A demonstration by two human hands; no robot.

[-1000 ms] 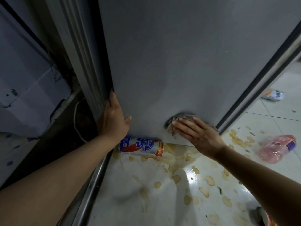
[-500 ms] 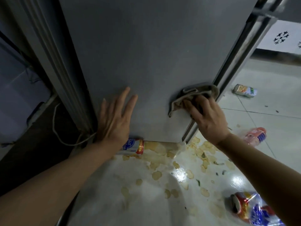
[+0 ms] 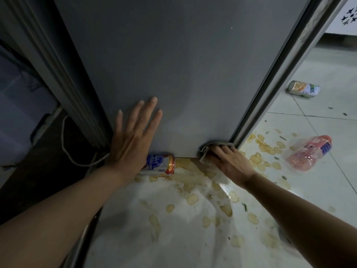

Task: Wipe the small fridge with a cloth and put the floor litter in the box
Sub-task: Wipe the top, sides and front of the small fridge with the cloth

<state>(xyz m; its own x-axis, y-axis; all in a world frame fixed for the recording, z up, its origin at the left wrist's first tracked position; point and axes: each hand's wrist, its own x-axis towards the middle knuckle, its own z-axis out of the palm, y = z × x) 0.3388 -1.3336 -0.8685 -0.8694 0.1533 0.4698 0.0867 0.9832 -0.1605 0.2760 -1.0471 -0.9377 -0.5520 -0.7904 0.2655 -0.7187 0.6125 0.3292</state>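
Observation:
The grey side panel of the small fridge [image 3: 183, 74] fills the upper middle of the head view. My left hand [image 3: 133, 136] lies flat on its lower left part, fingers spread, holding nothing. My right hand [image 3: 229, 161] presses a grey cloth [image 3: 209, 146] against the panel's bottom right corner, just above the floor. A blue, white and red beer can [image 3: 161, 165] lies on its side under the fridge edge, between my two hands. Potato chips [image 3: 193, 199] are scattered over the white tiles below.
A crushed pink plastic bottle [image 3: 307, 153] lies on the tiles at the right, and a green and orange can [image 3: 303, 88] farther back. A white cord [image 3: 66, 151] loops on the dark floor left of the fridge, beside a pale bin [image 3: 21, 113]. No box is in view.
My right hand slid the cloth down the fridge's right edge to its bottom corner. My left hand stayed flat on the panel. The view shifted, and the can at the bottom right left the frame.

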